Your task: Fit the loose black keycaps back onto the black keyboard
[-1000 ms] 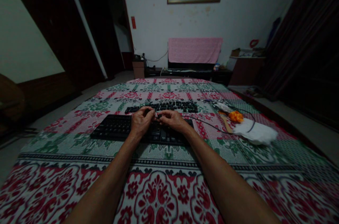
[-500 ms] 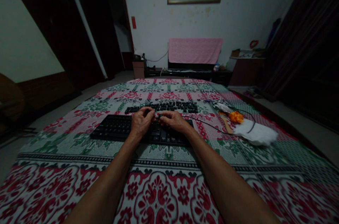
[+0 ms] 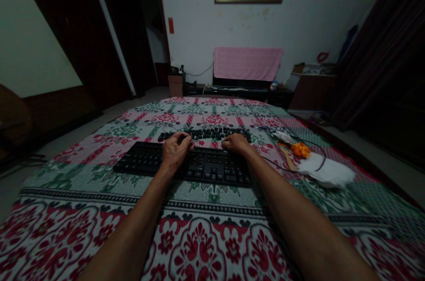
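Observation:
A black keyboard [image 3: 212,168] lies across the patterned cloth in front of me. Behind it runs a line of loose black keycaps [image 3: 206,132]. My left hand [image 3: 175,150] hovers over the middle of the keyboard, thumb and fingers curled together in a pinch; whatever they hold is too dark and small to make out. My right hand [image 3: 237,142] is above the keyboard's back edge, close to the right part of the keycap line. Its fingers are bent together, and their tips hide whether a keycap is between them.
To the right are a crumpled white bag [image 3: 327,170], an orange bundle [image 3: 300,150] and a flat tan tool [image 3: 288,159]. A dark cable [image 3: 275,165] curves from behind my right wrist toward them. A patterned cloth [image 3: 195,250] covers the table.
My right hand has moved away from my left, rightward to the keycap line, uncovering the keyboard's right half. My left hand stays pinched in nearly the same place. The view has shifted slightly.

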The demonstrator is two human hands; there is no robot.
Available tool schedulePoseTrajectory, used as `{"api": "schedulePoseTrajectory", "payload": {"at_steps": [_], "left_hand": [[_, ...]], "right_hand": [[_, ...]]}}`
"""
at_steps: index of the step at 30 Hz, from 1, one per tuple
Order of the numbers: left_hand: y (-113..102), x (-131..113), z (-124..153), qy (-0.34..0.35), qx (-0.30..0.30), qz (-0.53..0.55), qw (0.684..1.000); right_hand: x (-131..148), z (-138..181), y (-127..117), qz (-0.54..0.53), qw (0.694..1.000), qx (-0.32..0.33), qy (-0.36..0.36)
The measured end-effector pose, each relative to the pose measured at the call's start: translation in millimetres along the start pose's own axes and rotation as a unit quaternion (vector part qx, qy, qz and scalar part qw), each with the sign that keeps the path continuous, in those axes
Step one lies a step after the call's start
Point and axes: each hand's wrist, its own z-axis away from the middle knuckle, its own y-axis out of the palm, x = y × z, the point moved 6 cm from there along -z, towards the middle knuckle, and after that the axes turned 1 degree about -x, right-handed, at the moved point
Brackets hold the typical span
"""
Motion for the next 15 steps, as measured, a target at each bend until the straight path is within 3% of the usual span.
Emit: {"api": "schedulePoseTrajectory", "payload": {"at_steps": [6,15], "left_hand": [[-4.3,1.2,-2.8,-0.005,-0.013,-0.001,1.0],[-31.0,0.9,-9.4,-0.053,-0.093,0.033,0.994]], "right_hand": [[1.9,3.0,1.7,-0.001,1.0,0.017,-0.016],[-0.1,0.4,7.3,-0.024,1.0,0.012,-0.007]]}}
